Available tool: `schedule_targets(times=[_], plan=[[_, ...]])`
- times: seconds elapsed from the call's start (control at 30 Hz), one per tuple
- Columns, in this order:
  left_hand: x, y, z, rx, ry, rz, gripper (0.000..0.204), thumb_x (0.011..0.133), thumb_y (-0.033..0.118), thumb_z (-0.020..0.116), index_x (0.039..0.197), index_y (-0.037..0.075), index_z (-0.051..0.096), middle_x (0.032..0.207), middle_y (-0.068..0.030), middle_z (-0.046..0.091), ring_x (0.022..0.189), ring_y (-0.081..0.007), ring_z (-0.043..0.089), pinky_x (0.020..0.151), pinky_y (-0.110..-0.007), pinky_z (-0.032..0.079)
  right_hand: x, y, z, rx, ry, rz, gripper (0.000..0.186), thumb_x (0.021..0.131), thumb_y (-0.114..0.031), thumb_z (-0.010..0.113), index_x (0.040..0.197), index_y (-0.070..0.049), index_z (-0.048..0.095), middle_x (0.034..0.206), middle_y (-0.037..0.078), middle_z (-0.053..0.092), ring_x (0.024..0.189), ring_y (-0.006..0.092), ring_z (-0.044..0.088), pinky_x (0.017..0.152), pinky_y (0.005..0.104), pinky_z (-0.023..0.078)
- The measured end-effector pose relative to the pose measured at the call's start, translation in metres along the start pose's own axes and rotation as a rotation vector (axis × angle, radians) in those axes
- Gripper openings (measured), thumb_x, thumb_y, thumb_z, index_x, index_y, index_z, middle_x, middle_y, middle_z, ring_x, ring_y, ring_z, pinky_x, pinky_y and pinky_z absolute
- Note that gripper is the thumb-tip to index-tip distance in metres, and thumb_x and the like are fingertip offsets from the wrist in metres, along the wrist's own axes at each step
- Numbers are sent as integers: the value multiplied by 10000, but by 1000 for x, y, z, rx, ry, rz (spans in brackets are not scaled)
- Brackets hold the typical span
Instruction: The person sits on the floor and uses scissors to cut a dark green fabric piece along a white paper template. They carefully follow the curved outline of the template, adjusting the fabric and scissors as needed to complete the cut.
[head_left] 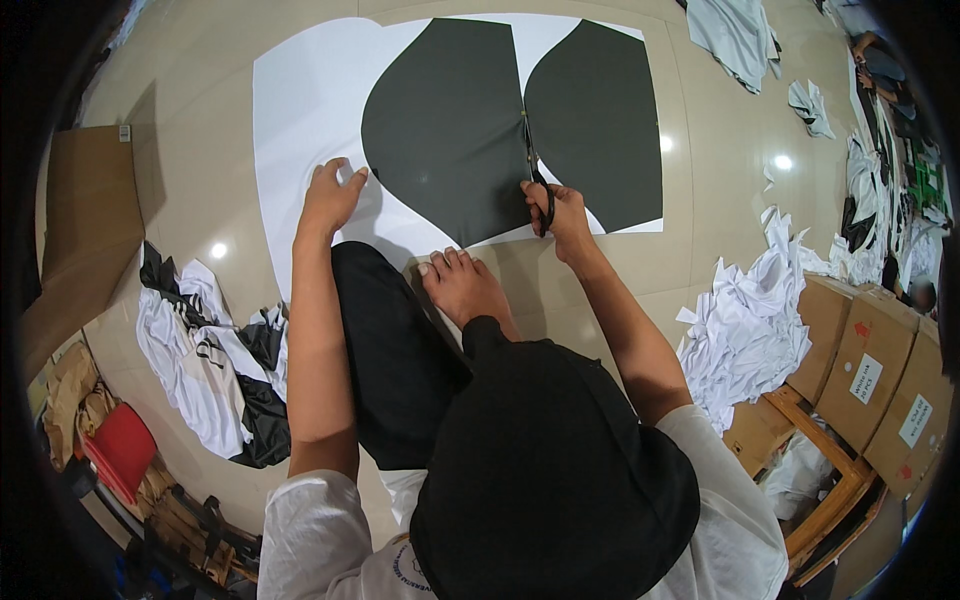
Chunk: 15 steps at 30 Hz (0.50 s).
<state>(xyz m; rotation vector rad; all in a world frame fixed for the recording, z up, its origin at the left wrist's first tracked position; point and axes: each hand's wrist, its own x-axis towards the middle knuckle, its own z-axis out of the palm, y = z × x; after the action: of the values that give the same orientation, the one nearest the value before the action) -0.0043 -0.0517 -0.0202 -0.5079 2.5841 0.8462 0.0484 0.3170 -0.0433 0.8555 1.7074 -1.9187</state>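
A large white sheet of cloth or paper (300, 90) lies on the floor in front of me, with a big dark grey curved piece (440, 120) and a second dark grey piece (605, 130) on it. My right hand (565, 220) grips the black handles of a pair of scissors (533, 158). Their blades point away from me along the straight right edge of the bigger piece, beside the gap between the two pieces. My left hand (335, 197) rests on the white sheet, fingers spread and holding nothing. Its fingertips are near the bigger piece's left curve.
My bare foot (462, 285) is at the sheet's near edge. White and black cloth (205, 350) lies at left, below a cardboard box (95, 210). A white scrap pile (750, 320) and cardboard boxes (865, 370) stand at right. More cloth (735, 40) lies at the far right.
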Motion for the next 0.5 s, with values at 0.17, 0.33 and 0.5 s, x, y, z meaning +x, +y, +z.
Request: schedule_targets(times=[0.17, 0.33, 0.5], plan=[[1, -3, 0, 14, 8, 16, 686, 997, 448, 710, 1483, -25, 614, 1499, -307, 579, 1403, -452, 580, 1168, -478, 475, -1, 1, 1, -19, 6, -30, 328, 887, -324, 855, 820, -68, 660, 625, 0, 570, 471, 113, 504, 463, 286, 377], [1, -2, 1, 25, 19, 16, 683, 995, 448, 712, 1478, -26, 618, 1494, -304, 584, 1397, -447, 585, 1166, -474, 476, 0, 2, 0, -25, 10, -46, 367, 889, -327, 850, 839, -8, 676, 622, 27, 583, 478, 122, 529, 454, 299, 391], [0, 0, 0, 32, 6, 16, 688, 995, 450, 712, 1485, -22, 612, 1506, -305, 577, 1405, -448, 581, 1172, -476, 473, -4, -1, 3, 7, 16, -27, 326, 889, -308, 850, 837, -42, 669, 635, 8, 579, 470, 117, 505, 459, 285, 377]])
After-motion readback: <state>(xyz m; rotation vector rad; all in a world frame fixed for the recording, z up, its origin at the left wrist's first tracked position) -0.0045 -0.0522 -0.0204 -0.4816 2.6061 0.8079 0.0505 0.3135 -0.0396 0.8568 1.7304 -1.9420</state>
